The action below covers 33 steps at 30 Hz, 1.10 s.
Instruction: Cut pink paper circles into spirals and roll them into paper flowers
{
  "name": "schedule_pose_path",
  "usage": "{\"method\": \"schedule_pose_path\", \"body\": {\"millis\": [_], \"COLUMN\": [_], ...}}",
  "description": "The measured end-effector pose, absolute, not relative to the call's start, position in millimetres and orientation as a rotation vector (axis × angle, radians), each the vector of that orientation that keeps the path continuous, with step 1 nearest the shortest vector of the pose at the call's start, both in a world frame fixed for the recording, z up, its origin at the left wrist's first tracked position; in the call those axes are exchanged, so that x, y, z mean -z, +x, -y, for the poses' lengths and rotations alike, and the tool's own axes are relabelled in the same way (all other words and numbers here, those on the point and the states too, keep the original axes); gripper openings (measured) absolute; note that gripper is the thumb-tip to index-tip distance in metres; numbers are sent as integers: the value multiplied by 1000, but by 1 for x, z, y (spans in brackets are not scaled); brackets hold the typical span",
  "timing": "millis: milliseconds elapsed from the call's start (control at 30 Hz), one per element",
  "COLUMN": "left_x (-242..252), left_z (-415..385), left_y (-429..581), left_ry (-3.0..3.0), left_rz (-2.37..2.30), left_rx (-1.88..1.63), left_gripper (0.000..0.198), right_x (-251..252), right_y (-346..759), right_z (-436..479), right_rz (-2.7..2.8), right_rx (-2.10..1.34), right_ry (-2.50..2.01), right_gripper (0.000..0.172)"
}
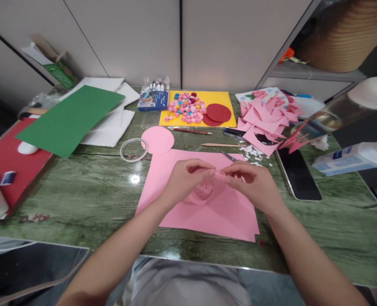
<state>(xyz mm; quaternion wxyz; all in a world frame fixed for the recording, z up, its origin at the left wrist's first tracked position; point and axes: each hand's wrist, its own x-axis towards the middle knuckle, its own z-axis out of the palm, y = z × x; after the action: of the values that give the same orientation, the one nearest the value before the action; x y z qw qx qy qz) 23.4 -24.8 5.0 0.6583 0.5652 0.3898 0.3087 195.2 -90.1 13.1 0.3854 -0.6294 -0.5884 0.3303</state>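
Observation:
My left hand [185, 178] and my right hand [252, 185] meet over a large pink paper sheet [207, 212] on the green table. Between the fingertips of both hands is a pink paper strip [215, 176] that curls down in a spiral below them. A pink paper circle [157, 139] lies just beyond the sheet, next to a ring of tape [133, 150]. Part of a grey blade, perhaps scissors [229, 156], shows behind my right hand.
A yellow sheet [226, 100] carries small paper roses [185, 108] and red circles [218, 112]. Pink offcuts [265, 117] pile at the right by a phone [298, 174]. Pencils [220, 145], a marker box [153, 97], green paper [70, 117] and a red board [7, 161] lie around.

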Motion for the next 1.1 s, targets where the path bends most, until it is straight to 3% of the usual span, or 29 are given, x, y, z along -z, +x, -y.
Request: {"method": "schedule_pose_path", "body": {"millis": [1100], "left_x": [0], "left_z": [25], "left_y": [23], "left_ry": [1304], "left_rz": [-817], "left_rx": [-734], "left_gripper": [17], "right_x": [-15], "right_y": [193], "right_z": [93], "right_rz": [1536], "right_rx": [-664], "right_ry": [-1590], "right_gripper": [10]}}
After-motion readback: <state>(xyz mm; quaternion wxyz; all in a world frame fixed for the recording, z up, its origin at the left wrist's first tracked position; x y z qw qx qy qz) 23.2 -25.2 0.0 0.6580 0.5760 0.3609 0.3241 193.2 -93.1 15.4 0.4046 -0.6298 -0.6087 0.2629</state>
